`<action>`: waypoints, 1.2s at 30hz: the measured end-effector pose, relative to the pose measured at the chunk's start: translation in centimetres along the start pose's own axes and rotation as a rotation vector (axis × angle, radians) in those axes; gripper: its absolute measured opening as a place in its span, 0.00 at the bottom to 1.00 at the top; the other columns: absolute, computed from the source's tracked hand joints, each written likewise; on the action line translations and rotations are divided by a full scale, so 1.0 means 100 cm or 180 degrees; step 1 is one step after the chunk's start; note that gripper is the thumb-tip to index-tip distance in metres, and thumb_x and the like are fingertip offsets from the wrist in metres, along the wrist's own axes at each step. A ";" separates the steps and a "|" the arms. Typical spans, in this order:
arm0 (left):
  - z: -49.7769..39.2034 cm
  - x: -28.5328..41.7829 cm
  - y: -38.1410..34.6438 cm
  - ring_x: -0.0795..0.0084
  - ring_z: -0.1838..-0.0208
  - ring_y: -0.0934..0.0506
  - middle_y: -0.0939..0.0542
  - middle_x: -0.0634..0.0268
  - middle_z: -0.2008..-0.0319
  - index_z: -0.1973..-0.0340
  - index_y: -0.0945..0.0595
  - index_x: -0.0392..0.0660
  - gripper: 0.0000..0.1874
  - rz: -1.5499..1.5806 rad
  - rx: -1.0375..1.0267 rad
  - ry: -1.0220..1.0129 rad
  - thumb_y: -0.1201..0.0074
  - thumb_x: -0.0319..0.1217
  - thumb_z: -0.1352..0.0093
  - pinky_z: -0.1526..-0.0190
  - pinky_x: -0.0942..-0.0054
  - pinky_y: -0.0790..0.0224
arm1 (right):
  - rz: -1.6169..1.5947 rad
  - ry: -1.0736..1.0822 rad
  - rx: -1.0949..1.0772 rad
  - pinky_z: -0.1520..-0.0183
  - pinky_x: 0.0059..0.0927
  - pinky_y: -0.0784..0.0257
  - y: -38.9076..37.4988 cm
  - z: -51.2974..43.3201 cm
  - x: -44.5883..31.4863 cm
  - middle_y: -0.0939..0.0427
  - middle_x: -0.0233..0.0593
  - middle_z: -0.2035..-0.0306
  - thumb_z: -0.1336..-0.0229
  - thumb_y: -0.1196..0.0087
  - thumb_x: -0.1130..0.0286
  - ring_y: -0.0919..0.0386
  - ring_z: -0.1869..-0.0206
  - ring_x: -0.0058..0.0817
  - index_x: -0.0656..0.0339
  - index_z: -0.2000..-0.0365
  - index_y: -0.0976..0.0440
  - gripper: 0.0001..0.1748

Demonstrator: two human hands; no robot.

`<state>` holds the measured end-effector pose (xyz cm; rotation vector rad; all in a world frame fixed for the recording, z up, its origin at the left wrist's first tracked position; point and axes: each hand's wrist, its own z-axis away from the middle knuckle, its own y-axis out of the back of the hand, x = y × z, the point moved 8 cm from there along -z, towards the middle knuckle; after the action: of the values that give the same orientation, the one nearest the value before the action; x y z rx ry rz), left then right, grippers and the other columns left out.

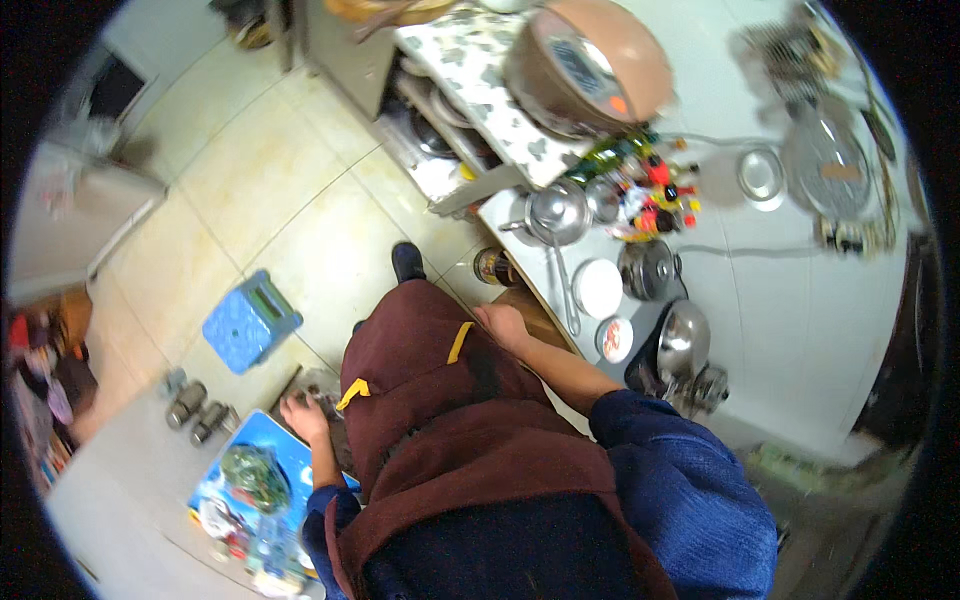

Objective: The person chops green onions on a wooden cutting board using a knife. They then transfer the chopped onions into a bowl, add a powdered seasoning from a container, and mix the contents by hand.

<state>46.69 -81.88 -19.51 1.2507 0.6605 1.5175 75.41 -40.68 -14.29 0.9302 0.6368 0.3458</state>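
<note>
My left hand (304, 416) hangs at my left side with its fingers apart and nothing seen in it. Just beyond it lies a blue tray (259, 433) holding a clear plastic bag of green vegetables (255, 478). My right hand (504, 327) is beside the front edge of the white counter (525, 259), fingers pointing forward and partly hidden. A large dark bottle (495, 267) with a label is low down, just ahead of that hand. On the counter near it are a ladle (565, 292), a steel pot (559, 212), a white round lid (598, 289) and a small bowl (615, 340).
A blue plastic stool (251, 322) stands on the tiled floor ahead to the left, near two dumbbells (199, 412). A brown rice cooker (589, 67) sits on the patterned cabinet top (480, 67). Several sauce bottles (660, 187) and a lidded pot (646, 270) line the wall side.
</note>
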 end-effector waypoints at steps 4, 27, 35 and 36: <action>0.008 -0.014 0.003 0.43 0.41 0.32 0.31 0.43 0.43 0.51 0.23 0.41 0.21 -0.0511 -0.0354 -0.0116 0.40 0.36 0.37 0.41 0.53 0.38 | -0.0739 -0.0532 0.0193 0.64 0.54 0.31 -0.005 0.097 0.049 0.23 0.55 0.70 0.34 0.55 0.56 0.25 0.65 0.57 0.59 0.65 0.27 0.16; 0.044 0.258 0.044 0.43 0.36 0.37 0.36 0.42 0.38 0.51 0.23 0.37 0.20 -0.1130 -0.0130 -0.1773 0.42 0.30 0.38 0.37 0.54 0.42 | -0.6835 -0.2364 0.3284 0.66 0.41 0.20 -0.075 0.222 0.355 0.22 0.45 0.59 0.36 0.46 0.55 0.20 0.62 0.39 0.61 0.46 0.33 0.25; 0.030 0.218 0.043 0.43 0.35 0.37 0.38 0.42 0.35 0.51 0.24 0.41 0.20 -0.1206 -0.0332 -0.1330 0.41 0.31 0.39 0.36 0.55 0.41 | -0.7162 -0.2589 0.3611 0.60 0.38 0.22 -0.085 0.253 0.362 0.23 0.38 0.54 0.42 0.42 0.70 0.22 0.55 0.37 0.59 0.50 0.29 0.19; 0.020 0.216 0.040 0.43 0.36 0.36 0.37 0.43 0.36 0.52 0.23 0.42 0.20 -0.1214 -0.0226 -0.1411 0.39 0.31 0.40 0.37 0.55 0.40 | -0.7099 -0.1683 0.3542 0.55 0.34 0.25 -0.058 0.250 0.356 0.23 0.37 0.54 0.42 0.43 0.71 0.23 0.55 0.35 0.59 0.52 0.27 0.17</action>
<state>48.36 -63.58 -7.29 1.2669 0.5083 0.9044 118.77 -40.73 -20.93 0.6961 0.9720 -2.3354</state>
